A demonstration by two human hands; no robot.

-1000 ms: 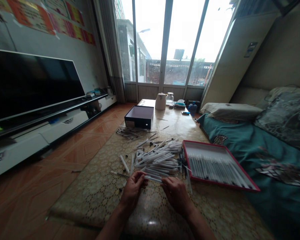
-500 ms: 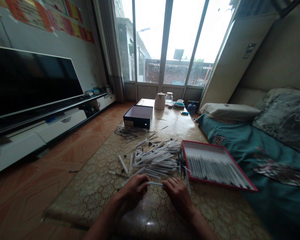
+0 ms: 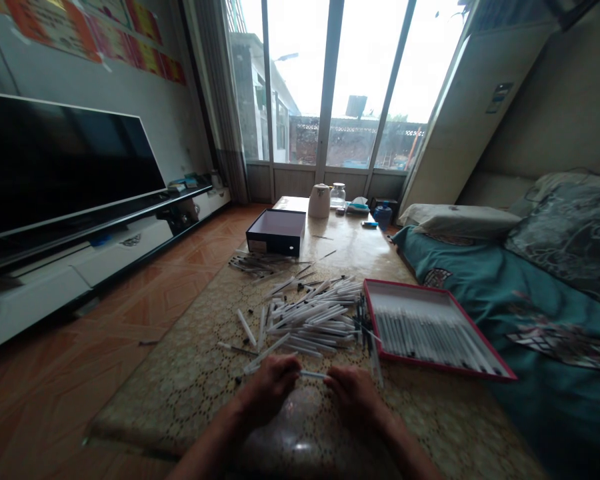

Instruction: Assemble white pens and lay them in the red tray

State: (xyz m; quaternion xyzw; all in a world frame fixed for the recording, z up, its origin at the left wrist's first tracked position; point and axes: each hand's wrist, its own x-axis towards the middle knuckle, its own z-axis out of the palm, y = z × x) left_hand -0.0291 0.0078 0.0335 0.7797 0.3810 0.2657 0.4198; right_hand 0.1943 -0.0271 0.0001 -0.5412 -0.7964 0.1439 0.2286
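Observation:
A slim whitish pen (image 3: 313,375) spans the gap between my two hands, low over the near part of the table. My left hand (image 3: 276,385) is closed on its left end, and my right hand (image 3: 351,393) grips the right end; the fingers hide both tips. Just beyond my hands lies a loose heap of white pen barrels (image 3: 313,320), with small black parts scattered around it. To the right, a shallow red-edged box lid (image 3: 443,291) holds a row of assembled-looking pens (image 3: 430,337). Thin dark refills (image 3: 255,265) lie in a pile at the far left of the heap.
A dark box (image 3: 275,243) with a pale inside stands behind the refills. Farther back on the patterned table (image 3: 180,373) are a cream kettle (image 3: 319,201), a glass jar (image 3: 338,195) and a tissue pack (image 3: 358,206). A teal-covered sofa (image 3: 460,267) borders the right side.
Both hands have come slightly lower and nearer to me, still holding the pen between them. The things on the table lie as before.

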